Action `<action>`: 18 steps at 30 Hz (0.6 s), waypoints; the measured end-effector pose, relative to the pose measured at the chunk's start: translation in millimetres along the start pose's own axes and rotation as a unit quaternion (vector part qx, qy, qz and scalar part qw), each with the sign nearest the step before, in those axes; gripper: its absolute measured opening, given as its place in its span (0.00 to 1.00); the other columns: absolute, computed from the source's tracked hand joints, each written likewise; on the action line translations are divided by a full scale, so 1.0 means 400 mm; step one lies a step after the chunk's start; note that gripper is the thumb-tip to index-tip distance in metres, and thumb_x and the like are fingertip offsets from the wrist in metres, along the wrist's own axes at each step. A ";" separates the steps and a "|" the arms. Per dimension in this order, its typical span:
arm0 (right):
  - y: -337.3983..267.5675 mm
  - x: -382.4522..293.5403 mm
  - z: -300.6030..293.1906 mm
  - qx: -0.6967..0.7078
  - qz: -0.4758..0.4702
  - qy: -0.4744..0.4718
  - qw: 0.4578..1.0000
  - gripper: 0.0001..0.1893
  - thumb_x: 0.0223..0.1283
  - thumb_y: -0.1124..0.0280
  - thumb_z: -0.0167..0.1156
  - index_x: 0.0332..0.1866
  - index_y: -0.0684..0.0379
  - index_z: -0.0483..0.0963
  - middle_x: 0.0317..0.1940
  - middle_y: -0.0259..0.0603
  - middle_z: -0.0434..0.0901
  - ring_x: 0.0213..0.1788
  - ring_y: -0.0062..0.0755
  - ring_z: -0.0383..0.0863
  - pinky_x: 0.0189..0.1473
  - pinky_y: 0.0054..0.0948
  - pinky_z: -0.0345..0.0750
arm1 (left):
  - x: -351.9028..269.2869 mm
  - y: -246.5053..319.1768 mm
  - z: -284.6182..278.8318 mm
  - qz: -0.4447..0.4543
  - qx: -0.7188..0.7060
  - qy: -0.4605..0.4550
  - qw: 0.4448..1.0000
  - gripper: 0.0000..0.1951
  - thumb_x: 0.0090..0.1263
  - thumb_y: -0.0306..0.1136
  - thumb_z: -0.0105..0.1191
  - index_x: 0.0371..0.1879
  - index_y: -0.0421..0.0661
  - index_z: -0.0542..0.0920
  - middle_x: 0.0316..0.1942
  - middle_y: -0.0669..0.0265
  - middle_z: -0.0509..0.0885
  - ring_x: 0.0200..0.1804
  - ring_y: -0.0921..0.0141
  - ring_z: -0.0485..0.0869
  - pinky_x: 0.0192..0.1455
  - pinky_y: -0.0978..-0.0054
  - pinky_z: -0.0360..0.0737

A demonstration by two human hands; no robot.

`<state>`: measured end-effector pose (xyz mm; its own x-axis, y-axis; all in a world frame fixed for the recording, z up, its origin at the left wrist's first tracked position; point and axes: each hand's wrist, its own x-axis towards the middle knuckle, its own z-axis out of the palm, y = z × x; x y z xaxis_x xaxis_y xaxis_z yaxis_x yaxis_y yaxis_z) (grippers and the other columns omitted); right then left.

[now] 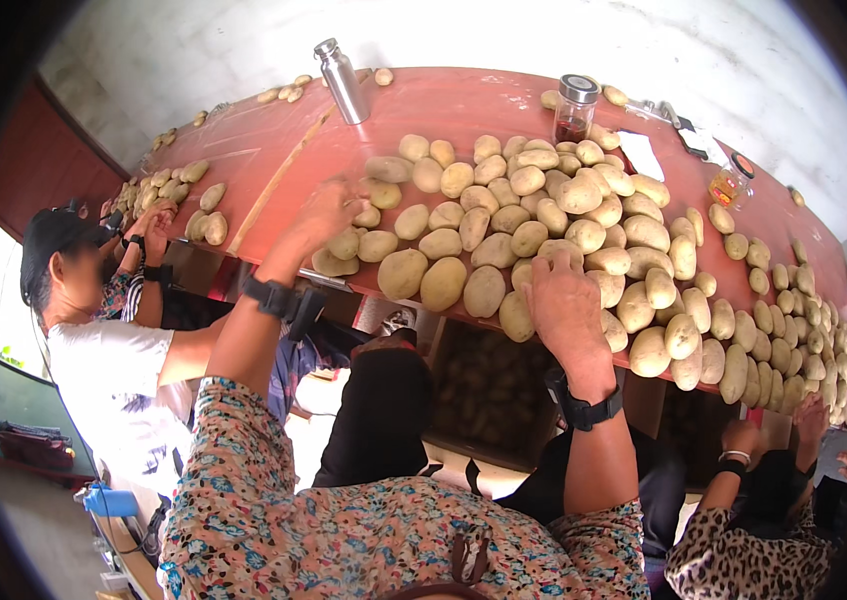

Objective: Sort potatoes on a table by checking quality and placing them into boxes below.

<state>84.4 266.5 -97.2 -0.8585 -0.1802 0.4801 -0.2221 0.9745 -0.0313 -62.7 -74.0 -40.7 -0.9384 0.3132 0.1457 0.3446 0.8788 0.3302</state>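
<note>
Many potatoes [444, 283] lie in a broad layer on the red tabletop [273, 120], reaching its near edge. My left hand [328, 210] is at the left end of this layer, fingers spread and slightly blurred, beside a potato [381, 193]; nothing shows in its grasp. My right hand [564, 304] rests palm down over the near middle of the layer, its fingertips on a potato [560, 251]; whether they grip it is hidden by the back of the hand. Both wrists carry black straps.
A steel bottle [345, 82], a glass jar with dark liquid [574, 109] and another jar [731, 181] stand farther back. A co-worker [108, 322] sits at the left; another's hands [811, 418] are at the right. Below the table is a crate of potatoes [495, 390].
</note>
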 end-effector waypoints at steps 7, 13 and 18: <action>-0.002 -0.001 -0.004 0.008 0.007 -0.009 1.000 0.10 0.61 0.64 0.62 0.41 0.58 0.79 0.39 0.43 0.77 0.43 0.42 0.81 0.42 0.41 0.76 | -0.172 0.021 0.038 0.089 0.132 0.031 0.987 0.28 0.58 0.29 0.68 0.62 0.50 0.78 0.65 0.57 0.74 0.68 0.52 0.72 0.68 0.51 0.69; -0.003 -0.005 -0.009 -0.016 -0.003 -0.001 1.000 0.13 0.59 0.61 0.65 0.42 0.58 0.78 0.39 0.42 0.77 0.44 0.41 0.81 0.42 0.40 0.76 | -0.186 0.019 0.123 0.056 0.196 0.025 0.979 0.36 0.55 0.35 0.71 0.66 0.53 0.74 0.70 0.56 0.66 0.74 0.53 0.63 0.66 0.45 0.67; -0.001 -0.005 -0.011 -0.003 -0.009 -0.012 1.000 0.12 0.59 0.61 0.65 0.41 0.58 0.77 0.39 0.42 0.77 0.43 0.41 0.80 0.42 0.39 0.76 | -0.164 0.006 0.166 0.035 0.251 0.068 0.965 0.34 0.54 0.39 0.72 0.62 0.48 0.74 0.67 0.56 0.68 0.73 0.53 0.63 0.62 0.47 0.68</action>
<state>88.4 267.0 -94.3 -0.8649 -0.2010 0.4599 -0.2347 0.9719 -0.0166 -2.1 -68.7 -111.5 -0.8897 0.3573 0.2842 0.3189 0.9319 -0.1731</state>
